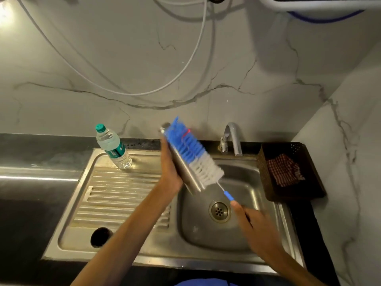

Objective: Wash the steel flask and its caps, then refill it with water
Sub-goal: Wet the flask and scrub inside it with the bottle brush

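Two bare forearms reach up from the lower edge toward a steel sink (206, 240). At the right, the right hand (255, 226) curls around the blue handle of a bottle brush (193, 157), whose blue and white bristles lie against the side of the steel flask (186, 174). At the left, the left hand (170, 168) wraps around the flask from behind, holding it tilted above the basin. Left of that grip, one capped plastic water bottle (113, 147) holding clear water stands on the ridged drainboard (115, 195). Beyond the brush rises one curved tap (233, 139). Right of the right hand sits one dark basket (309, 195) holding a checked cloth (284, 170). Grey veined wall panels (123, 58) stand behind a dark counter (31, 145).
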